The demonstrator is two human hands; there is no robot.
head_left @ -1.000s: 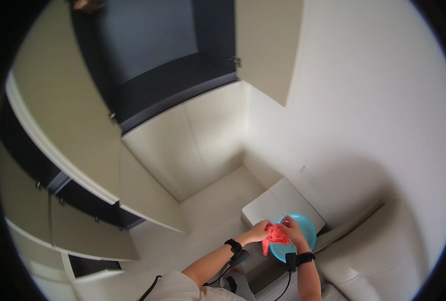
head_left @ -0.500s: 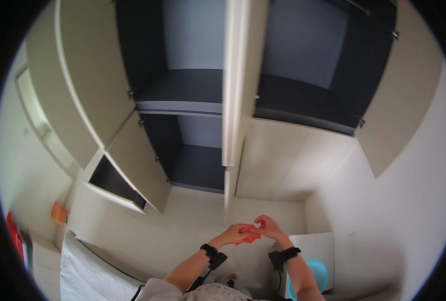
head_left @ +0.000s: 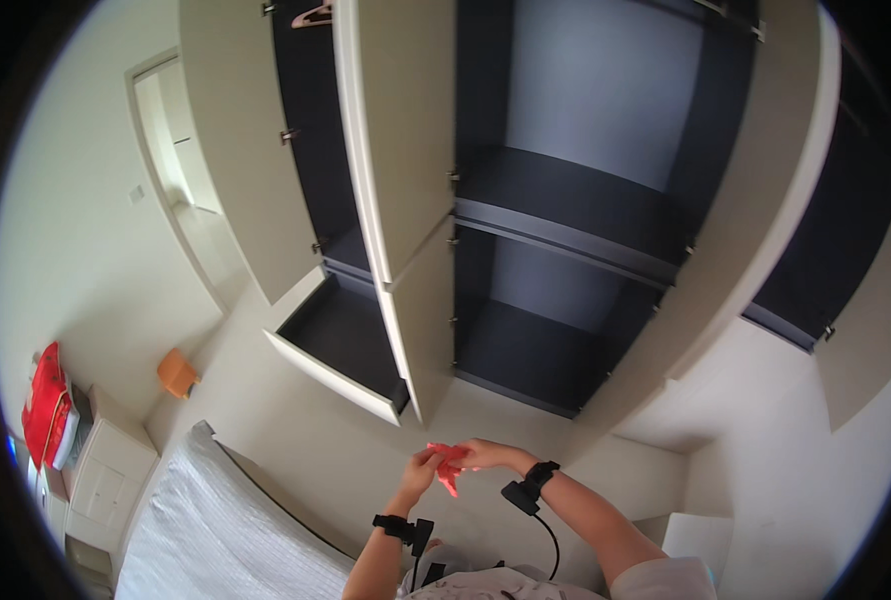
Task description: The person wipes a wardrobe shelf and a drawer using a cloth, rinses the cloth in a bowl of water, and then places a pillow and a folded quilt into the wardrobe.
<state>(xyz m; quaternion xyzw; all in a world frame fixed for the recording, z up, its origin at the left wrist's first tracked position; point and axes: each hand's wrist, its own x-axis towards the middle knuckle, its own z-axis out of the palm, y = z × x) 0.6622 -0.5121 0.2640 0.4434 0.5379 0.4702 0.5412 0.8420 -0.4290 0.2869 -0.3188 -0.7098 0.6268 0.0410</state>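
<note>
A small crumpled coral-red cloth [head_left: 449, 480] hangs between my two hands, in front of my body. My left hand [head_left: 420, 474] pinches its left side, fingers closed on it. From the right, my right hand [head_left: 491, 454] also grips the cloth, and some of its fingers are hidden behind the folds. One loose end droops below the hands. Black straps with small dark boxes are on both wrists.
Ahead stands a tall wardrobe with its doors open, showing dark shelves [head_left: 555, 350]. A pulled-out drawer [head_left: 340, 345] juts from its left section. The bed [head_left: 225, 525] lies at left, beyond it an orange stool [head_left: 177, 374] and a white cabinet [head_left: 110, 480].
My view has swung left, bringing the drawer and bed further in and taking the blue basin out of sight. Both hands still hold the cloth, whose end now hangs lower.
</note>
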